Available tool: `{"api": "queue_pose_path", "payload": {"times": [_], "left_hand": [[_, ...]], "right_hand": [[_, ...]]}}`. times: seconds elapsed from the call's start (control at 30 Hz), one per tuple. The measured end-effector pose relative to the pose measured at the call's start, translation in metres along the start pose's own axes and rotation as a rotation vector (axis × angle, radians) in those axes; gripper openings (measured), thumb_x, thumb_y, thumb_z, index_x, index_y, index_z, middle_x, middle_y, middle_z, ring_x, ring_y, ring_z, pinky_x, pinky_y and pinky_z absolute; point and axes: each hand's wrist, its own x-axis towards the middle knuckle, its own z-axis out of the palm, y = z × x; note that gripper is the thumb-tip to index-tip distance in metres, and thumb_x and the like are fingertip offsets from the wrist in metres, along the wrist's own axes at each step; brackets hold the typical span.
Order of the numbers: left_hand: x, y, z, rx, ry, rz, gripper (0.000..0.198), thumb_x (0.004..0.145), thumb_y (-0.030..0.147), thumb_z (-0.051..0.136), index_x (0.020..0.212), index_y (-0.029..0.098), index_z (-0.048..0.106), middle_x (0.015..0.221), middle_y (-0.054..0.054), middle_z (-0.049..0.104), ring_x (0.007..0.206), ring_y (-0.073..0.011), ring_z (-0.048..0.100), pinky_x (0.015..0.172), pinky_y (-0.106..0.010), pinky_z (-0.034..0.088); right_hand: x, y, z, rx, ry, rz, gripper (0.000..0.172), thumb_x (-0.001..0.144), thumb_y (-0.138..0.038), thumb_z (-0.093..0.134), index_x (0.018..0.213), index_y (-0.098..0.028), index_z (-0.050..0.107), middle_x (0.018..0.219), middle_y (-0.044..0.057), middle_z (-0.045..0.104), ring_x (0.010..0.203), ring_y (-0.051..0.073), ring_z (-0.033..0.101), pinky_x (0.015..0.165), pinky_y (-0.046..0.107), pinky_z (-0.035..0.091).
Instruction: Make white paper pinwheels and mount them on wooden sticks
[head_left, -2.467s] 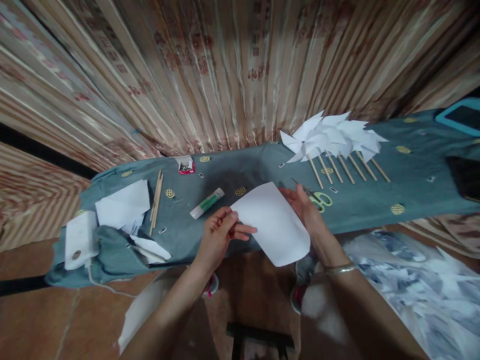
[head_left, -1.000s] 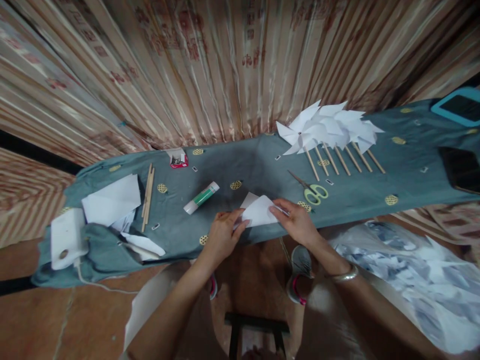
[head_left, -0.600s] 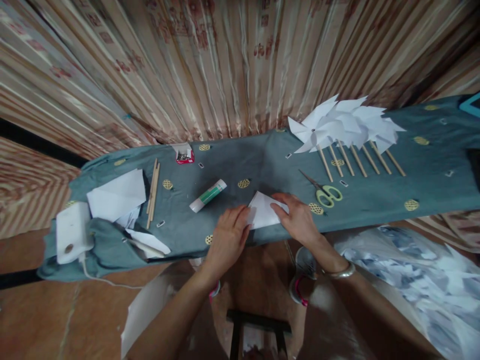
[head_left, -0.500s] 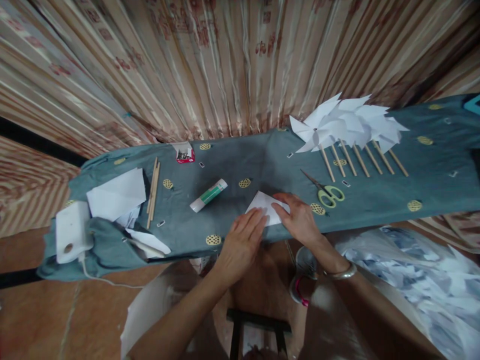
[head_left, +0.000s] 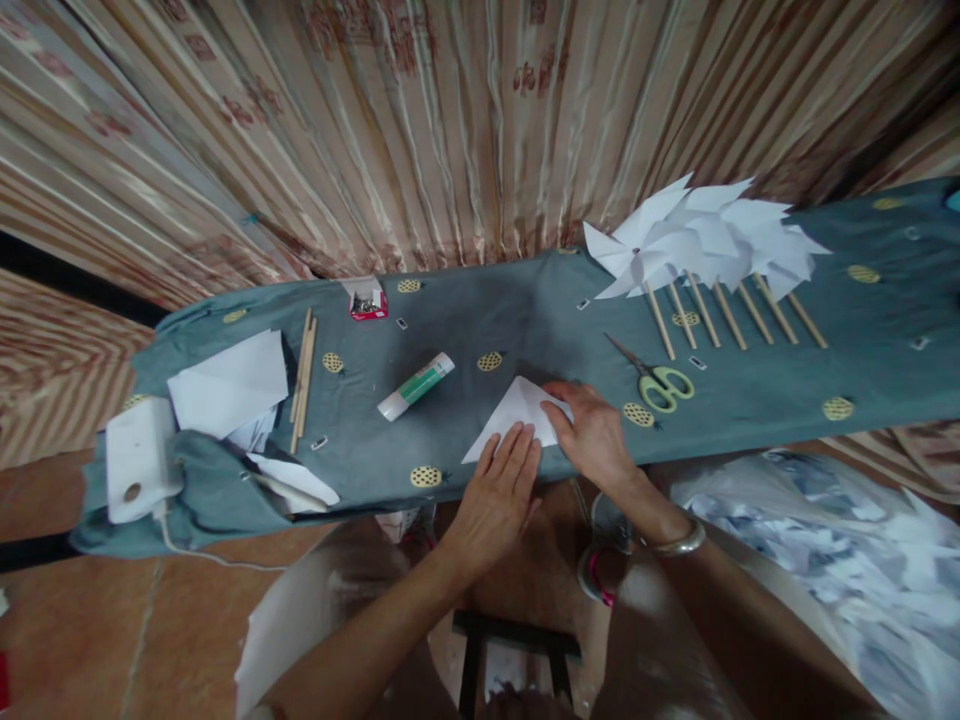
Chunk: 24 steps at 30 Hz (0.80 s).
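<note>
A folded white paper (head_left: 504,418), triangular in outline, lies at the front edge of the cloth-covered table. My left hand (head_left: 501,492) rests with its fingers stretched flat over the paper's lower edge. At the paper's right side, my right hand (head_left: 594,432) grips it, thumb on top and the other fingers curled round the edge. A glue stick (head_left: 417,386) with a green label lies to the left of the paper. Green-handled scissors (head_left: 655,380) lie to the right of my right hand.
Several white paper pinwheels (head_left: 697,240) on wooden sticks overlap at the back right. Further left are a red box of small metal pins (head_left: 368,302), wooden sticks (head_left: 304,380), paper sheets (head_left: 231,385) and a white power strip (head_left: 139,462). A filled plastic bag (head_left: 825,540) stands below right.
My left hand has slid down and slightly right toward the paper's lower edge, uncovering its left corner. My right hand stays at the right side, shifted slightly left. The view has tilted slightly.
</note>
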Motion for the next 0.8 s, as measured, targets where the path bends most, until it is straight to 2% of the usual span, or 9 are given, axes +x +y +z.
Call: {"api": "queue_pose_path", "payload": {"times": [0.4, 0.6, 0.8], "left_hand": [[-0.0043, 0.0, 0.0044, 0.009, -0.022, -0.032, 0.064, 0.092, 0.021, 0.045, 0.149, 0.001, 0.023, 0.157, -0.023, 0.024, 0.149, -0.0303, 0.004, 0.118, -0.054, 0.027], [-0.0042, -0.0001, 0.0066, 0.105, 0.02, -0.02, 0.054, 0.093, 0.009, 0.034, 0.146, 0.003, 0.031, 0.155, -0.021, 0.031, 0.148, -0.0308, 0.014, 0.117, -0.052, 0.031], [-0.0038, 0.0004, 0.0062, 0.127, -0.003, -0.013, 0.052, 0.094, 0.012, 0.035, 0.145, 0.002, 0.031, 0.154, -0.022, 0.032, 0.148, -0.03, 0.016, 0.117, -0.054, 0.029]], "right_hand": [[0.0012, -0.0022, 0.003, 0.002, -0.051, -0.031, 0.034, 0.098, -0.038, 0.04, 0.107, -0.019, 0.067, 0.099, 0.011, 0.073, 0.092, 0.027, 0.064, 0.086, 0.041, 0.051], [0.0037, 0.0005, 0.0028, 0.042, -0.052, -0.013, 0.031, 0.096, -0.039, 0.044, 0.102, -0.02, 0.068, 0.095, 0.009, 0.073, 0.087, 0.025, 0.066, 0.082, 0.037, 0.052], [0.0057, 0.0009, 0.0024, 0.033, -0.068, 0.027, 0.029, 0.095, -0.038, 0.047, 0.102, -0.02, 0.069, 0.092, 0.008, 0.073, 0.086, 0.024, 0.067, 0.08, 0.035, 0.052]]}}
